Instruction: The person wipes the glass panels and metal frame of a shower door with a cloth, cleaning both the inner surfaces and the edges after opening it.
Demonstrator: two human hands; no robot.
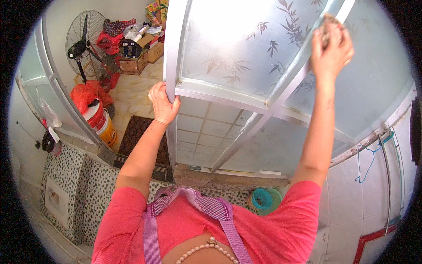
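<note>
In front of me stands a sliding door (227,90) with a silvery metal frame and frosted glass (224,43) patterned with bamboo leaves. My left hand (164,101) grips the door's left upright, fingers on its far side and thumb on the near side. High on the right, my right hand (333,49) holds a brownish wad, perhaps a cloth or scrubber (329,24), against the metal upright on that side. The wad is blurred and partly covered by my fingers. Another frosted panel (366,66) stands to the right of that upright.
Through the opening at left are a black pedestal fan (82,49), cardboard boxes (133,62), stacked buckets (107,127) and a dark doormat (140,138). Teal plastic basins (261,198) stand below on the pebble-patterned floor. A blue wire hanger (372,161) hangs by the right wall.
</note>
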